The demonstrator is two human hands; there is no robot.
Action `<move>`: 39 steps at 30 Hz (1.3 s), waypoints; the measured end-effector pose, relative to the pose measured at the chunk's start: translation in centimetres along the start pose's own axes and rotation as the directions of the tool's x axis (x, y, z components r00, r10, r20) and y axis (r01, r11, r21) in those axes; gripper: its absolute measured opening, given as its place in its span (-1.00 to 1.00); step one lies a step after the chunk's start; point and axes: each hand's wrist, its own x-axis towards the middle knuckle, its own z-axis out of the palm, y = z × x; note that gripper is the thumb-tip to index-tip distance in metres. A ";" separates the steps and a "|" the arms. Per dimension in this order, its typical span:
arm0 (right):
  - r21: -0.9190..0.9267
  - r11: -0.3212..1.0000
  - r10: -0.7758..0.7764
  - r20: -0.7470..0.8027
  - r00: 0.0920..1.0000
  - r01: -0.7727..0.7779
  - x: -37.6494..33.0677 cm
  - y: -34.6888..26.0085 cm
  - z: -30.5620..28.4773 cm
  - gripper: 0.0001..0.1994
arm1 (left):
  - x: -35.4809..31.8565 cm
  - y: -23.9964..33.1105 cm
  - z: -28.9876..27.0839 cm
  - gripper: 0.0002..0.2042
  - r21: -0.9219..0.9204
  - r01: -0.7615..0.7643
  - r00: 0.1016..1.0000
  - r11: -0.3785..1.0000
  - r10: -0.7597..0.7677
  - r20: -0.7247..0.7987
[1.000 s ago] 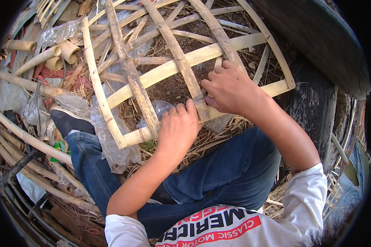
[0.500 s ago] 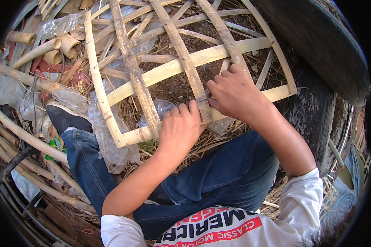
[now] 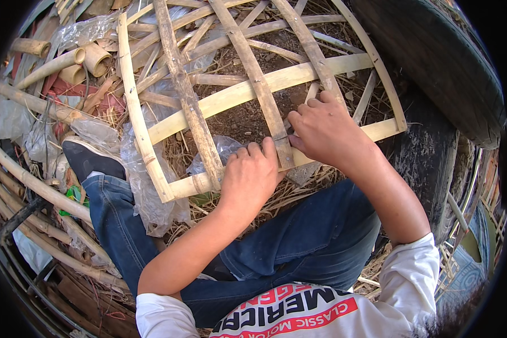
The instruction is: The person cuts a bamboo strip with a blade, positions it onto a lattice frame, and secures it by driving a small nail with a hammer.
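A curved lattice frame of split bamboo slats [image 3: 225, 103] lies across the ground in front of me, its near edge above my lap. My left hand [image 3: 250, 176] is closed around the near bamboo strip, just left of the middle slat [image 3: 263, 93]. On the other side of that slat, my right hand [image 3: 328, 127] is pinched, knuckles up. A thin dark wire [image 3: 280, 137] crosses the middle slat between the hands and runs to the right fingertips, which partly hide it. Small nail heads show at the slat crossings.
Cut bamboo tubes [image 3: 97, 59] and clear plastic sheets [image 3: 155, 197] lie at left, near my dark shoe [image 3: 93, 159]. Long bamboo poles [image 3: 45, 186] curve along the left side. A large dark tyre-like object [image 3: 439, 62] stands at right. Straw covers the ground.
The lattice has shifted very slightly to the right in view. Both hands keep nearly the same places and grips; the right hand has moved slightly right and down.
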 end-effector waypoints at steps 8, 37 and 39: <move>-0.007 1.000 -0.017 -0.050 0.999 0.016 0.0 0.3 0.3 -0.73 | 0.1 0.0 0.1 -0.49 0.012 -0.009 1.000 1.000 0.009 -0.003; -0.075 0.992 -0.104 -0.069 0.992 0.099 0.2 0.9 0.7 -0.81 | 0.2 0.9 -0.8 -0.45 0.021 0.027 1.000 0.999 -0.027 0.002; -0.074 0.993 -0.091 -0.055 0.994 0.087 0.1 0.8 0.7 -0.80 | 0.2 0.8 -0.6 -0.46 0.016 0.028 1.000 0.999 -0.028 0.005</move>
